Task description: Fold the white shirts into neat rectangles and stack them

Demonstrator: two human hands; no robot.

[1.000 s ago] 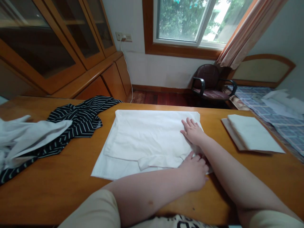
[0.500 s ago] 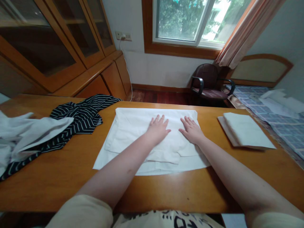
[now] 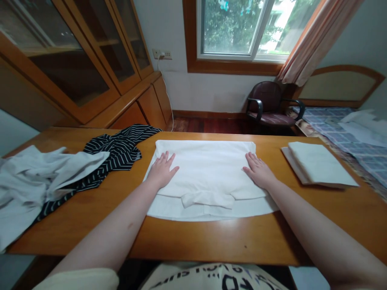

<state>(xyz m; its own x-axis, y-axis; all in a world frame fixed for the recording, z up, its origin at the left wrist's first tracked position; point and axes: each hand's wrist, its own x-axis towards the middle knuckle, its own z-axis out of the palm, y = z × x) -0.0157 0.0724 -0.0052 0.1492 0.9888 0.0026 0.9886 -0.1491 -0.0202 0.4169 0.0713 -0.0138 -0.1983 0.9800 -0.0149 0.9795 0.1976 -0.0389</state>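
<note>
A white shirt (image 3: 208,169) lies folded over on itself in front of me, its collar toward my side of the table. On its left part my left hand (image 3: 161,170) rests flat, fingers spread. My right hand (image 3: 257,170) lies flat at the shirt's right edge, fingers stretched out. Neither hand grips the cloth. Small wrinkles show near the collar (image 3: 208,199), and the lower layer sticks out beneath it along the near side.
The wooden table (image 3: 193,241) bears a crumpled white garment (image 3: 27,177) and a black-and-white striped garment (image 3: 121,149) at left, and a folded white cloth (image 3: 322,163) at right. Beyond stand a cabinet (image 3: 121,94), an office chair (image 3: 269,104) and a bed (image 3: 347,129).
My left hand has slid left across the shirt and my right hand slightly right, so they are farther apart. The shirt's left side looks smoother. The view has shifted a little.
</note>
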